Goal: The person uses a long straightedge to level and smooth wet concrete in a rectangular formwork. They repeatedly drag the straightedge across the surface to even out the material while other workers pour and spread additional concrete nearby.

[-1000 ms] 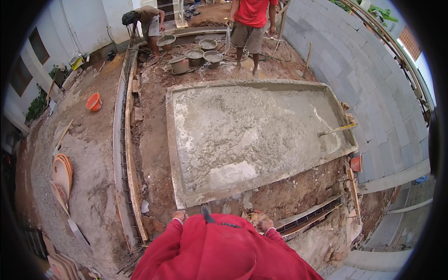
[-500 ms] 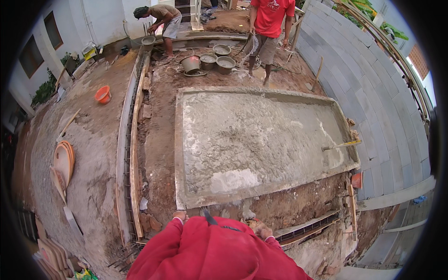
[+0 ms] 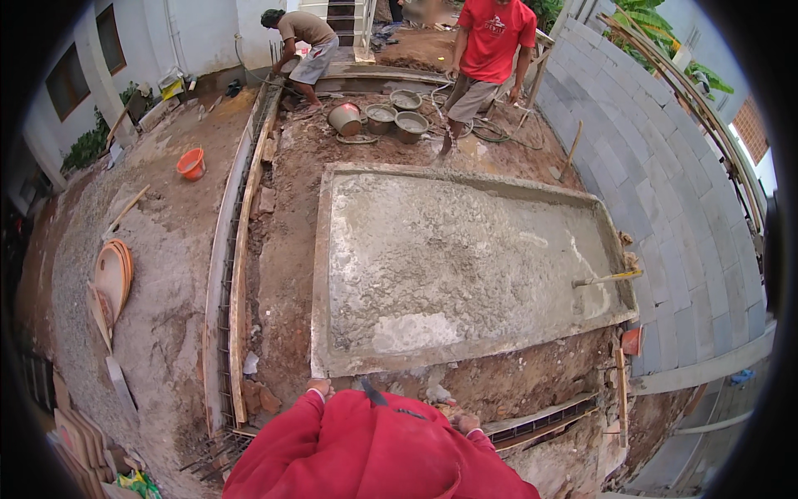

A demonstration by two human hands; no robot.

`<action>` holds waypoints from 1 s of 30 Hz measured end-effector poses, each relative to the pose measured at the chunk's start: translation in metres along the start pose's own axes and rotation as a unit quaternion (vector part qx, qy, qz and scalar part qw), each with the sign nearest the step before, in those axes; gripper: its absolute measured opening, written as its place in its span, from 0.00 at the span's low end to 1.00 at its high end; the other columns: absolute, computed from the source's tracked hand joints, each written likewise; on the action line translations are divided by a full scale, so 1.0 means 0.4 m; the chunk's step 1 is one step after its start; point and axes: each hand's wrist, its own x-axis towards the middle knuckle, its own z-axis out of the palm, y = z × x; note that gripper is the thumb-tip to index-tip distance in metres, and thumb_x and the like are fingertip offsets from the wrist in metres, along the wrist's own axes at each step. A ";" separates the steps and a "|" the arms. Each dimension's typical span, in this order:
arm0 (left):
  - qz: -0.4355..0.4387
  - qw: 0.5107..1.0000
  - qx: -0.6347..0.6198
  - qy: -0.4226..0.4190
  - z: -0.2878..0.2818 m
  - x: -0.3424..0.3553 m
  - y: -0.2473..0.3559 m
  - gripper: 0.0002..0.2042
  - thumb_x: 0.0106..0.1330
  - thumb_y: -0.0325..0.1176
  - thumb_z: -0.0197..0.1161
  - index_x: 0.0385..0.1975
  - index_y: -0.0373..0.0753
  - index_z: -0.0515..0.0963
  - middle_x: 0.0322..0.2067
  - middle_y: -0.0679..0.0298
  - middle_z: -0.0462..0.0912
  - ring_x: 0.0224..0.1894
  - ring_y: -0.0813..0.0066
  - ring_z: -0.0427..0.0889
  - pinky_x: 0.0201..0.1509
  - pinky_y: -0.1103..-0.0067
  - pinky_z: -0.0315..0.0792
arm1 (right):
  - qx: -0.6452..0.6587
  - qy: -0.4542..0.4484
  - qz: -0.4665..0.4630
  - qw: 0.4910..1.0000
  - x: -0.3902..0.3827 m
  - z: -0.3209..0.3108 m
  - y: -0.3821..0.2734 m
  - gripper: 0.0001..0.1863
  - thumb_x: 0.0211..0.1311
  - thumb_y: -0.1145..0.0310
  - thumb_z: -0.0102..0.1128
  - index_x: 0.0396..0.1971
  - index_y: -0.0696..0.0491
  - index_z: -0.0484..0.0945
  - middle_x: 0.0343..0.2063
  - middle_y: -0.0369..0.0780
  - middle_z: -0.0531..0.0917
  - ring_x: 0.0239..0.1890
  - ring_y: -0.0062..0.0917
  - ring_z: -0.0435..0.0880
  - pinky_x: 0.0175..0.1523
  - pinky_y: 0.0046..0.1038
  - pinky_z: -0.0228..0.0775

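My left hand (image 3: 319,387) is just beyond my red sleeve, beside the near left corner of a shallow rectangular trough (image 3: 318,328). Its fingers look curled, and whatever they hold, if anything, is hidden. My right hand (image 3: 467,423) shows at the right side of my red top, above the dirt in front of the trough. It also looks closed, its grip mostly hidden. Lumpy wet grey cement mix (image 3: 432,241) fills the trough, with a smoother pale puddle near its front edge. A tool with a yellow handle (image 3: 608,278) leans over the trough's right rim.
Behind the trough stands a person in a red shirt (image 3: 496,41); another person (image 3: 309,50) bends at the far left. Several buckets (image 3: 381,119) of grey mix sit between them. A rebar trench with boards (image 3: 241,291) runs along the left. A block wall (image 3: 665,183) rises right.
The view has shifted slightly. The bending person has lowered the bucket toward the trench, and the red-shirted person's legs and arms have moved. My hands stay near the same places.
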 end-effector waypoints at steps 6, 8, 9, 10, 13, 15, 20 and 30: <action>0.000 1.000 0.023 -0.004 -0.002 0.001 0.001 0.10 0.69 0.33 0.59 0.39 0.31 0.79 0.27 0.56 0.84 0.22 0.69 0.82 0.25 0.71 0.77 | -0.020 -0.009 0.009 1.000 0.001 0.006 -0.001 0.16 0.68 0.62 0.56 0.45 0.59 0.78 0.36 0.48 0.86 0.34 0.36 0.87 0.36 0.35 0.81; -0.003 0.999 0.032 -0.012 -0.001 0.005 0.008 0.10 0.69 0.34 0.60 0.39 0.32 0.79 0.27 0.57 0.84 0.23 0.68 0.82 0.24 0.71 0.77 | -0.008 -0.002 -0.002 1.000 -0.005 0.010 -0.001 0.14 0.67 0.64 0.56 0.43 0.60 0.78 0.35 0.48 0.86 0.32 0.36 0.87 0.34 0.34 0.83; -0.004 0.999 0.037 -0.018 -0.001 0.012 0.013 0.11 0.69 0.36 0.61 0.39 0.33 0.79 0.27 0.58 0.84 0.23 0.68 0.82 0.23 0.72 0.77 | -0.001 0.006 -0.011 1.000 -0.010 0.014 -0.003 0.13 0.65 0.67 0.56 0.41 0.62 0.78 0.33 0.47 0.85 0.30 0.36 0.88 0.33 0.34 0.84; -0.005 0.999 0.042 -0.024 -0.003 0.017 0.015 0.12 0.69 0.37 0.61 0.39 0.34 0.80 0.28 0.59 0.85 0.23 0.67 0.83 0.22 0.72 0.78 | 0.005 0.014 -0.019 1.000 -0.017 0.016 -0.005 0.11 0.63 0.70 0.56 0.39 0.63 0.78 0.32 0.47 0.85 0.28 0.36 0.88 0.31 0.34 0.86; -0.009 1.000 0.027 -0.009 0.003 0.020 0.013 0.12 0.70 0.38 0.60 0.37 0.32 0.80 0.28 0.58 0.85 0.24 0.68 0.83 0.22 0.73 0.77 | -0.113 -0.016 -0.071 0.991 -0.040 0.015 -0.014 0.11 0.64 0.70 0.56 0.40 0.63 0.78 0.32 0.47 0.85 0.28 0.36 0.88 0.31 0.34 0.85; -0.017 1.000 0.017 -0.009 0.007 0.020 0.018 0.10 0.69 0.35 0.61 0.39 0.32 0.80 0.28 0.57 0.85 0.23 0.69 0.83 0.25 0.72 0.80 | -0.123 -0.021 -0.070 0.990 -0.050 0.019 -0.017 0.12 0.64 0.70 0.56 0.40 0.63 0.78 0.32 0.47 0.85 0.28 0.36 0.88 0.30 0.34 0.85; -0.022 0.999 0.026 -0.013 0.001 0.029 0.015 0.10 0.70 0.34 0.60 0.39 0.32 0.80 0.28 0.57 0.85 0.24 0.69 0.83 0.26 0.72 0.80 | -0.134 -0.024 -0.064 0.989 -0.070 0.028 -0.038 0.12 0.65 0.70 0.56 0.42 0.62 0.77 0.33 0.47 0.85 0.29 0.37 0.87 0.30 0.35 0.85; -0.008 1.000 0.011 -0.017 -0.003 0.048 0.002 0.11 0.69 0.34 0.59 0.42 0.33 0.79 0.30 0.57 0.85 0.27 0.67 0.84 0.28 0.72 0.80 | -0.085 -0.030 -0.052 0.995 -0.008 0.013 -0.028 0.12 0.65 0.70 0.57 0.46 0.58 0.76 0.33 0.47 0.85 0.27 0.36 0.87 0.27 0.36 0.83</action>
